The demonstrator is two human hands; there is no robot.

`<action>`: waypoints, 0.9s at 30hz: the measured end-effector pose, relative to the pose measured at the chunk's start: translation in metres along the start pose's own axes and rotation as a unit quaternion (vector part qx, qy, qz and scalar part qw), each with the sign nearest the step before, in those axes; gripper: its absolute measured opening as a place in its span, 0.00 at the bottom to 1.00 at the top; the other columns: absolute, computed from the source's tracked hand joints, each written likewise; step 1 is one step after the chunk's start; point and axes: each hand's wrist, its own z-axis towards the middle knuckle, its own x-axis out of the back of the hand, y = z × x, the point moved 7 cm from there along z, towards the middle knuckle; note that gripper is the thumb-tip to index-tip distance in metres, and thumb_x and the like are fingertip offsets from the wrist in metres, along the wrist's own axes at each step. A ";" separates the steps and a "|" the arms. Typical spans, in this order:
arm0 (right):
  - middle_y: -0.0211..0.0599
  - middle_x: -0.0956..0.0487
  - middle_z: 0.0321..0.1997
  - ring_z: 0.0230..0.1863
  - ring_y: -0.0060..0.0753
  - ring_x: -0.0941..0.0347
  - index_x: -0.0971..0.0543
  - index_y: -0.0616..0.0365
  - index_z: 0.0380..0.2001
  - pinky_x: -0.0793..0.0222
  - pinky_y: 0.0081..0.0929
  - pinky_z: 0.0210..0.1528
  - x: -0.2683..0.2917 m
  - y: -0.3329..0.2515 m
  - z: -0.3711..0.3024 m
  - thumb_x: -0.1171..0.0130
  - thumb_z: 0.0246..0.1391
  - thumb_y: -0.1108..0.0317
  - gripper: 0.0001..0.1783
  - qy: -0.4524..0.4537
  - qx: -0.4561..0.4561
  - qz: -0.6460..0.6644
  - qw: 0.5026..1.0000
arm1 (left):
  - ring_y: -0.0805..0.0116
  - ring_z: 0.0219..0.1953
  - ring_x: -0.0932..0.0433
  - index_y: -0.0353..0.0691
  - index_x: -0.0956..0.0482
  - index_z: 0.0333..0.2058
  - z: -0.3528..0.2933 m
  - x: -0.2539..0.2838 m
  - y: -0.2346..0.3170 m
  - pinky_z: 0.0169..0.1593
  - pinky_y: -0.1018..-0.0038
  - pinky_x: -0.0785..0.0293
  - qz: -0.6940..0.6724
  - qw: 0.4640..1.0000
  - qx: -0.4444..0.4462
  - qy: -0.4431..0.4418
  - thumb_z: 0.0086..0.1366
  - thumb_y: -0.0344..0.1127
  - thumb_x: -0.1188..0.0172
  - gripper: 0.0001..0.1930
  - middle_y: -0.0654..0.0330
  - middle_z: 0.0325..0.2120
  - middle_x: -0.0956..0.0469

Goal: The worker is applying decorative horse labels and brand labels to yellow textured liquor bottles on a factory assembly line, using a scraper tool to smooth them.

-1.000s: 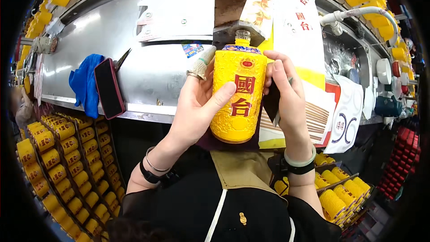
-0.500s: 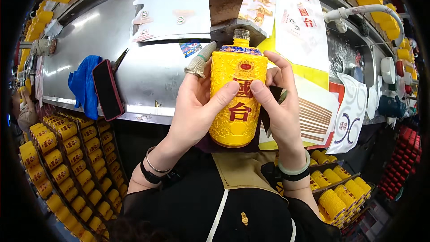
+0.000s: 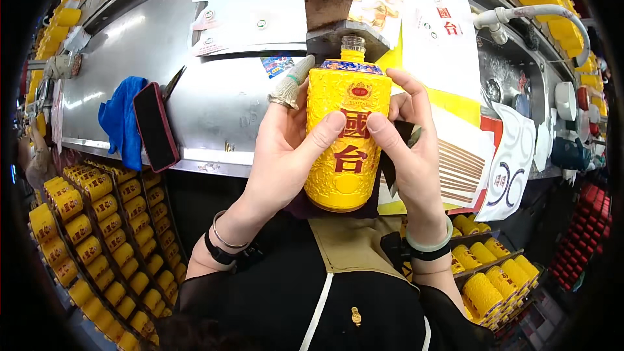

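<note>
A yellow embossed bottle point(image 3: 343, 179) with red characters, a blue patterned shoulder and a clear threaded glass neck is held upright between my two hands. My left hand point(image 3: 285, 146) grips its left side, thumb pressed on the front; a grey cloth cover sits on one finger. From the right side my right hand point(image 3: 413, 146) holds it, the thumb on the front beside the red characters and the other fingers partly behind. A dark flat piece shows by my right palm; I cannot make out what it is.
White decal sheets point(image 3: 253, 10) lie on the metal bench point(image 3: 146, 39), with a phone point(image 3: 156, 127) and blue cloth point(image 3: 122, 120) at the left. Strip-printed sheets point(image 3: 461, 162) lie right, near a sink with a pipe point(image 3: 536, 14). Racks of yellow bottles point(image 3: 104, 208) stand below.
The bottle and both hands have barely shifted. My right thumb sits slightly higher, near the red characters, and the view has moved a little.
</note>
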 end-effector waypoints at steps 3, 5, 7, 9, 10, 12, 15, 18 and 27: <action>0.21 0.37 0.36 0.36 0.14 0.41 0.34 0.59 0.65 0.43 0.13 0.41 0.001 0.003 0.000 0.28 0.57 0.64 0.37 0.001 -0.001 0.002 1.000 | 0.63 0.67 0.33 0.32 0.48 0.71 0.000 0.000 0.001 0.69 0.65 0.37 0.006 1.000 0.001 -0.001 0.72 0.29 0.39 0.36 0.49 0.65 0.35; 0.21 0.37 0.36 0.36 0.14 0.41 0.34 0.59 0.65 0.43 0.13 0.40 0.000 0.002 0.000 0.28 0.57 0.65 0.37 0.001 -0.014 0.012 1.000 | 0.63 0.66 0.33 0.32 0.49 0.71 0.001 -0.001 0.001 0.69 0.65 0.36 -0.001 1.000 0.001 -0.004 0.71 0.29 0.39 0.36 0.49 0.65 0.35; 0.21 0.37 0.36 0.36 0.14 0.41 0.34 0.59 0.65 0.43 0.13 0.40 0.000 0.000 0.000 0.28 0.57 0.65 0.36 -0.001 -0.018 0.011 1.000 | 0.63 0.66 0.32 0.32 0.48 0.71 0.000 -0.001 0.001 0.69 0.65 0.36 0.001 1.000 -0.003 -0.004 0.71 0.29 0.39 0.36 0.50 0.64 0.34; 0.21 0.37 0.35 0.36 0.15 0.41 0.34 0.58 0.65 0.43 0.13 0.40 -0.001 0.001 0.000 0.29 0.57 0.65 0.36 -0.003 -0.011 -0.004 1.000 | 0.63 0.65 0.32 0.31 0.49 0.71 -0.001 -0.001 0.001 0.68 0.65 0.35 0.012 1.000 -0.007 -0.001 0.71 0.29 0.39 0.36 0.50 0.64 0.34; 0.21 0.37 0.35 0.36 0.15 0.41 0.34 0.58 0.65 0.43 0.13 0.41 -0.001 -0.001 0.000 0.29 0.57 0.65 0.36 -0.001 -0.008 -0.008 1.000 | 0.63 0.65 0.32 0.31 0.49 0.71 -0.001 -0.002 0.001 0.68 0.65 0.35 0.011 1.000 -0.007 -0.001 0.71 0.29 0.39 0.36 0.50 0.64 0.34; 0.21 0.37 0.35 0.36 0.15 0.41 0.34 0.58 0.65 0.43 0.13 0.41 -0.001 -0.004 -0.001 0.29 0.57 0.65 0.36 0.001 -0.002 -0.017 1.000 | 0.63 0.65 0.32 0.31 0.49 0.71 -0.001 -0.003 0.002 0.68 0.66 0.35 0.008 1.000 -0.008 0.001 0.71 0.29 0.38 0.36 0.50 0.64 0.34; 0.21 0.37 0.35 0.36 0.15 0.41 0.34 0.58 0.65 0.43 0.13 0.41 0.000 -0.002 0.000 0.29 0.57 0.65 0.36 0.003 -0.001 -0.018 1.000 | 0.63 0.65 0.31 0.31 0.49 0.71 -0.001 -0.002 0.001 0.68 0.66 0.35 0.007 1.000 -0.009 0.002 0.71 0.30 0.38 0.37 0.50 0.64 0.34; 0.21 0.37 0.35 0.36 0.15 0.41 0.34 0.59 0.65 0.43 0.14 0.40 0.000 -0.001 -0.001 0.29 0.57 0.65 0.36 0.003 -0.013 -0.003 1.000 | 0.63 0.65 0.31 0.31 0.49 0.71 -0.001 -0.004 0.002 0.68 0.66 0.35 0.002 1.000 -0.009 0.001 0.72 0.30 0.38 0.37 0.49 0.63 0.34; 0.21 0.37 0.35 0.36 0.15 0.41 0.34 0.59 0.64 0.43 0.14 0.41 -0.001 0.000 0.000 0.29 0.57 0.65 0.36 0.001 -0.014 0.009 1.000 | 0.63 0.65 0.31 0.31 0.49 0.71 -0.001 -0.002 0.001 0.68 0.66 0.34 0.012 1.000 -0.014 0.000 0.72 0.29 0.40 0.35 0.50 0.64 0.33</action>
